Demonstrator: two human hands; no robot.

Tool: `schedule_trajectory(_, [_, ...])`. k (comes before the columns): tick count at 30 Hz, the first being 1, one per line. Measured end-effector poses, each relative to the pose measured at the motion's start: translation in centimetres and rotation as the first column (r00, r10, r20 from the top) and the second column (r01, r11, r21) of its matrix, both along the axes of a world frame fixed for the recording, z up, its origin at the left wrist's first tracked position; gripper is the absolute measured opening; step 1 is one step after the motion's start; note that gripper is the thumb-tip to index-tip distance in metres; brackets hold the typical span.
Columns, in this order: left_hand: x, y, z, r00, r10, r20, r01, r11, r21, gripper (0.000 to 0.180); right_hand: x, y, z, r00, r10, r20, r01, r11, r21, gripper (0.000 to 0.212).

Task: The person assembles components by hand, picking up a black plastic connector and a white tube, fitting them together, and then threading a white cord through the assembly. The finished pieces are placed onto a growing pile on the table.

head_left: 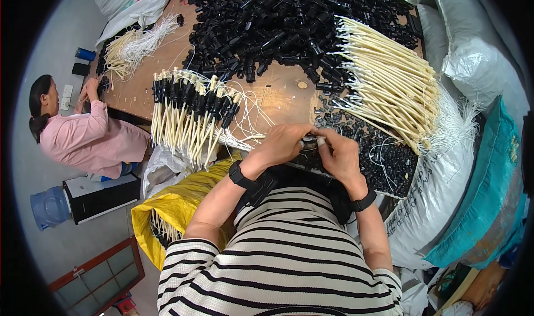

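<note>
My left hand (285, 142) and my right hand (340, 156) meet at the table's near edge, fingertips pinched together. Whatever lies between them is small and mostly hidden by the fingers. Left of my left hand stands a bunch of cream rods with black sleeves (192, 107), and thin white cords (253, 102) trail from it toward that hand. A dense row of cream rods (389, 77) with white string ends lies beyond my right hand. Small black parts (384, 163) are spread just right of my right hand.
Black plastic tubes (267, 26) are heaped at the back of the wooden table (286, 93). A loose bundle of cream rods (123, 57) lies far left, near a person in pink (83, 129). White sacks (436, 188), a teal sack (478, 188) and a yellow bag (183, 196) crowd the sides.
</note>
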State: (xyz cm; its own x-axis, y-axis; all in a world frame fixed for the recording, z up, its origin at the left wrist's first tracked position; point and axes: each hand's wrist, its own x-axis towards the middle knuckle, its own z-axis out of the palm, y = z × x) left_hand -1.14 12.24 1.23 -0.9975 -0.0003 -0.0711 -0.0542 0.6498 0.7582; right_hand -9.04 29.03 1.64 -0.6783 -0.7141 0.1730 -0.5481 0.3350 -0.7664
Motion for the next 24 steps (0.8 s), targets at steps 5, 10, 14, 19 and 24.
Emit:
schedule_trajectory(5, [-0.3,-0.1,0.0,1.0,0.012,0.026,-0.018,0.969,0.247,0.034,0.5,0.2,-0.1,0.991,0.128,0.033,-0.129,0.991,0.026,0.018])
schedule_trajectory(10, [-0.3,-0.7,0.7,0.92,0.108,-0.377,-0.062,0.989,0.131,0.024,0.5,0.1,-0.1,0.999,0.014,-0.031,-0.012,0.999,0.053,0.019])
schedule_trajectory(14, [-0.1,-0.6,0.0,0.909,0.028,-0.417,0.077,0.969,0.234,0.026,0.5,0.5,-0.6,0.995,0.028,0.093,-0.012,0.985,-0.171,0.019])
schedule_trajectory(19, [-4.0,-0.7,-1.5,0.898,-0.022,-0.44,-0.022,0.995,-0.094,0.035,0.3,2.1,-0.6,0.963,-0.231,0.138,0.229,0.973,0.028,0.015])
schedule_trajectory(24, [-2.8,-4.4,-3.5,0.945,-0.001,-0.326,-0.074,0.974,-0.216,0.03,0.0,3.5,-1.4,0.901,-0.291,0.321,0.314,0.949,-0.02,0.014])
